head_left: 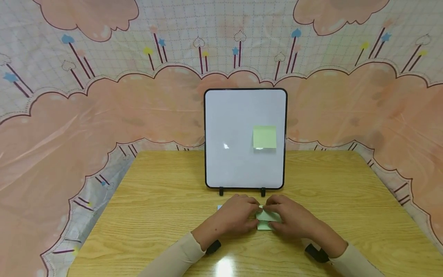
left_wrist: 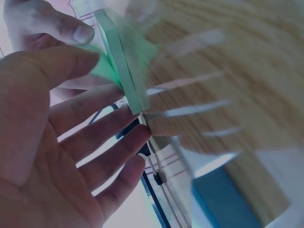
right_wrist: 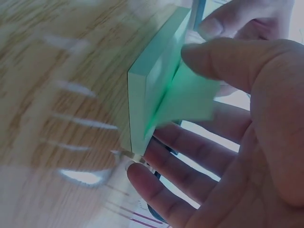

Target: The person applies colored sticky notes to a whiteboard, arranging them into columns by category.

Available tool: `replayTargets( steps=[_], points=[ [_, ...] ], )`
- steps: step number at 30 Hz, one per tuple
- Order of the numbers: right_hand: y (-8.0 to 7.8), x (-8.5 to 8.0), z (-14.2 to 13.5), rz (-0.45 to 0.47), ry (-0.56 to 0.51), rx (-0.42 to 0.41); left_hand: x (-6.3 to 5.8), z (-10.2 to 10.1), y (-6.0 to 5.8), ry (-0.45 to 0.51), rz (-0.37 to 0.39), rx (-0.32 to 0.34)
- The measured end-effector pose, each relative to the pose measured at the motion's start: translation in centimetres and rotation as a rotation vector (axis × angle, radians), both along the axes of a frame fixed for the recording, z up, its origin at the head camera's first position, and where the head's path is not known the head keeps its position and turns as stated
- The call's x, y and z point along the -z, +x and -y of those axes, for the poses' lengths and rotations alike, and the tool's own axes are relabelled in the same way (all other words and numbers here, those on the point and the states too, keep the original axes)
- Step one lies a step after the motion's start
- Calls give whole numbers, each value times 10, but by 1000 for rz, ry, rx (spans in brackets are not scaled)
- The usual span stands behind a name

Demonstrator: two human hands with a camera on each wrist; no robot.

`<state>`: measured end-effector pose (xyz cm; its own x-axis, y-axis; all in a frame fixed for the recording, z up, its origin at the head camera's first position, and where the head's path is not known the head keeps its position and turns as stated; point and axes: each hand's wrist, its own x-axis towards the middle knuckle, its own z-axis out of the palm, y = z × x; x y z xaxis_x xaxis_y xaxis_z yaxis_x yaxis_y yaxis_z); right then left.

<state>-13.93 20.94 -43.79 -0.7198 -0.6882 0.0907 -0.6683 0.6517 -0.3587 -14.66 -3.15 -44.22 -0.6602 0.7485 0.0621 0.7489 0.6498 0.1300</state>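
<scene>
The green sticky-note pad is set on the wooden table in front of the whiteboard, and it is flanked by both hands. Its lifted sheet is bent away from the face of the stack. By the right hand this sheet appears to be pinched, with the thumb laid over it and the forefinger passed behind. By the left hand the pad's end is touched with spread fingers, the thumb being held over the sheet; whether anything is gripped there cannot be told.

For a clean peel, the pad is best kept steady with the left fingertips while the sheet is drawn slowly and evenly towards its glued edge. The pinch should be confined to one sheet, and a sharp fold should be avoided, since a curled note would probably sit less flat. The sticky strip is better left untouched.

No brand, label or writing can be read. The green note stuck on the whiteboard looks blank, as does the board itself. Only clouds, hearts and stars are printed on the backdrop.
</scene>
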Motion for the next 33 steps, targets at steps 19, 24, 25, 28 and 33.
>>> replayTargets(
  steps=[19, 24, 25, 28, 33],
  points=[
    [0, 4, 3, -96, 29, 15, 7, 2, -3, -25, -21, 17],
    [0, 4, 2, -89, 30, 15, 8, 3, -3, -8, -11, 16],
    [0, 5, 2, -88, 29, 15, 9, 3, -3, -1, -8, 17],
    [0, 5, 2, -82, 30, 16, 11, 5, -3, 12, -5, 19],
    [-1, 4, 2, -76, 28, 16, 12, 9, -2, 84, -38, 33]
  ],
)
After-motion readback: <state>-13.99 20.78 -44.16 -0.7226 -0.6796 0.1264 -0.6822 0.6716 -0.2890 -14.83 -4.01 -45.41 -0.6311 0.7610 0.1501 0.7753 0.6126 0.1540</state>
